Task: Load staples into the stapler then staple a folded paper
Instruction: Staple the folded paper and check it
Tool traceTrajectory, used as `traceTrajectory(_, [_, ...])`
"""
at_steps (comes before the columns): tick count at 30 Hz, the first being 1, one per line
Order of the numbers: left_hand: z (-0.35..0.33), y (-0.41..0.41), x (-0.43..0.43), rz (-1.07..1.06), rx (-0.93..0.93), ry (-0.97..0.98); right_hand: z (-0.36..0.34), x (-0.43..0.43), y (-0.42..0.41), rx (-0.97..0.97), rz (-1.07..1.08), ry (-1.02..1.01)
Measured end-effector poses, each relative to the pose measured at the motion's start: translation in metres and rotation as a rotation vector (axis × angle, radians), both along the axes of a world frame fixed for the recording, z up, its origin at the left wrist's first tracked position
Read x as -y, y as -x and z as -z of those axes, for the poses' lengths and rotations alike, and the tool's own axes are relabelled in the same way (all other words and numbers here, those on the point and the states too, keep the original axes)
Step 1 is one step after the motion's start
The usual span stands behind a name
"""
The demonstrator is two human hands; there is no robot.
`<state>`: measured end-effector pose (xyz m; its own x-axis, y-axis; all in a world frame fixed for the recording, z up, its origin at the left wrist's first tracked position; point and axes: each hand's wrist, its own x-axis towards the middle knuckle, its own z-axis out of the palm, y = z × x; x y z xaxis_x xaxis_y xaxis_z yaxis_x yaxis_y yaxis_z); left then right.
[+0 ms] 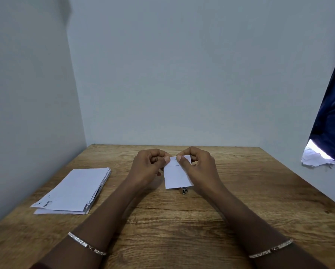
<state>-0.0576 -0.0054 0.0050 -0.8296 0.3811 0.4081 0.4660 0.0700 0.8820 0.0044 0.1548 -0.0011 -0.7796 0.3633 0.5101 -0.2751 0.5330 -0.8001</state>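
A small folded white paper [175,175] is held above the middle of the wooden table [182,220]. My left hand [150,166] pinches its upper left corner between thumb and fingers. My right hand [198,166] pinches its upper right part the same way. Thin marks run across the paper's top. Just below the paper's lower edge, a small metal piece of the stapler [184,190] shows on the table; the rest of it is hidden behind the paper.
A stack of white sheets [73,190] lies on the table's left side. Pale walls close the back and left. A dark blue curtain [331,105] hangs at the right, with crumpled white paper [316,157] beneath it.
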Motion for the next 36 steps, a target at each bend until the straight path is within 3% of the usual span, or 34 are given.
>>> traceTrajectory(8, [0.002,0.0,-0.001,0.003,-0.028,-0.004,-0.002,-0.001,-0.001,0.06,0.003,0.099])
traceTrajectory(14, [0.005,0.007,0.007,-0.077,-0.069,-0.014,-0.001,0.003,-0.002,0.057,-0.062,0.049])
traceTrajectory(20, [0.004,0.011,0.012,-0.225,-0.11,-0.032,-0.008,0.001,-0.009,-0.129,0.019,-0.043])
traceTrajectory(25, [0.005,0.008,0.014,-0.32,-0.196,-0.025,-0.008,0.001,-0.016,-0.228,-0.047,0.091])
traceTrajectory(36, [0.006,0.002,0.031,-0.547,-0.214,-0.029,0.01,0.037,-0.025,-0.031,-0.207,-0.484])
